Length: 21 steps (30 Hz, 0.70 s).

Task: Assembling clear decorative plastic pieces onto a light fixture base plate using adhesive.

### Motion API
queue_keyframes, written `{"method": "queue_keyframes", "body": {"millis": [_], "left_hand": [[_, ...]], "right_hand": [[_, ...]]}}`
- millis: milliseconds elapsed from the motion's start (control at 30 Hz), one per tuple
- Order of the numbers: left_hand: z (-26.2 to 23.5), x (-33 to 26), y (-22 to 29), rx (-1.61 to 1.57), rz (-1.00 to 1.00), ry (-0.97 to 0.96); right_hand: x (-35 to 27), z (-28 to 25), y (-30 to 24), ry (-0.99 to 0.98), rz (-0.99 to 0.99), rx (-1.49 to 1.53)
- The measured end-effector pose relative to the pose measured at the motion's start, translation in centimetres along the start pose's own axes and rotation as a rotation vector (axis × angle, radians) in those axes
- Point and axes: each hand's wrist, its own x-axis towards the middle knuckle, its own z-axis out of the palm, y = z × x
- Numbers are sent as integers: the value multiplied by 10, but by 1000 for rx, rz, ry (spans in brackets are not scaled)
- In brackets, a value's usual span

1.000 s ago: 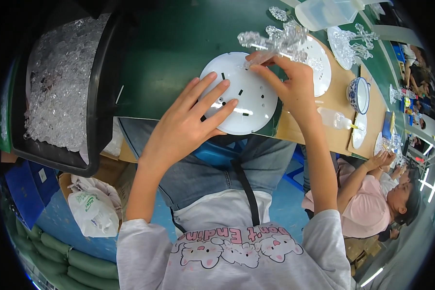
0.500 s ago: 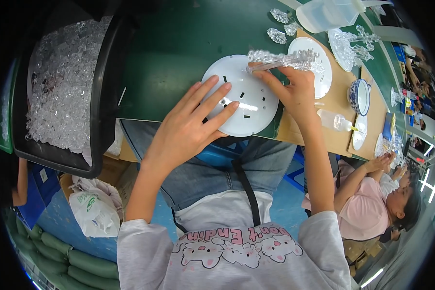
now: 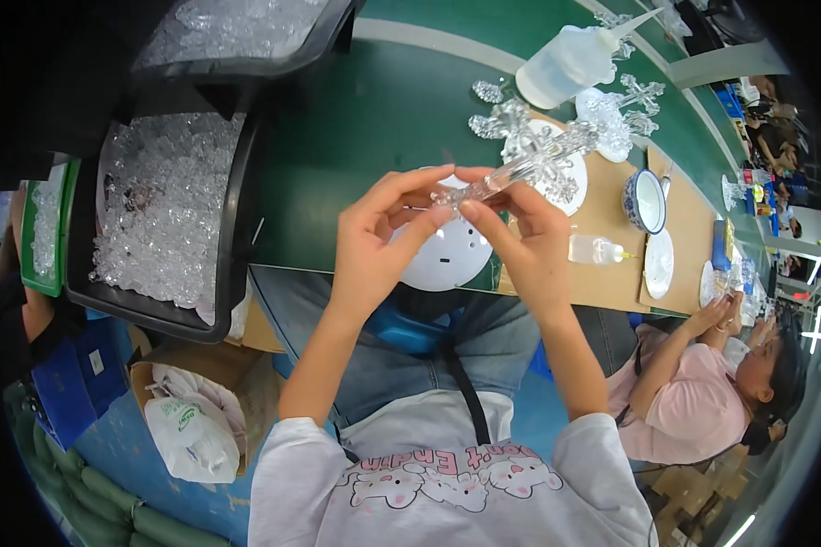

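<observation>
A clear, ornate plastic cross is tilted in front of me, its arms pointing up and to the right. My right hand is closed, pinching its lower stem between thumb and fingers. At the foot of the stem the fingertips of my left hand are pressed together on the same piece; the small details there are hidden. Below both hands lies a white round disc with small dark slots, at the near edge of the table. My hands cover its upper part.
Black bins of clear plastic pieces stand at the left. On the right are a large squeeze bottle, a small bottle, a blue-and-white bowl and cardboard. A person in pink sits at the right.
My left hand has lifted off the white disc and now grips the foot of the cross. The cross has turned upward in my right hand. The view has shifted, showing more of the bins.
</observation>
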Motion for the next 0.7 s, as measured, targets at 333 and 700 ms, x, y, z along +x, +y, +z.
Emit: {"method": "queue_keyframes", "body": {"millis": [333, 700], "left_hand": [[-14, 32, 15, -460, -398, -312], [6, -27, 0, 1378, 355, -365]], "right_hand": [[17, -26, -12, -137, 5, 586], [16, -27, 15, 166, -44, 532]]}}
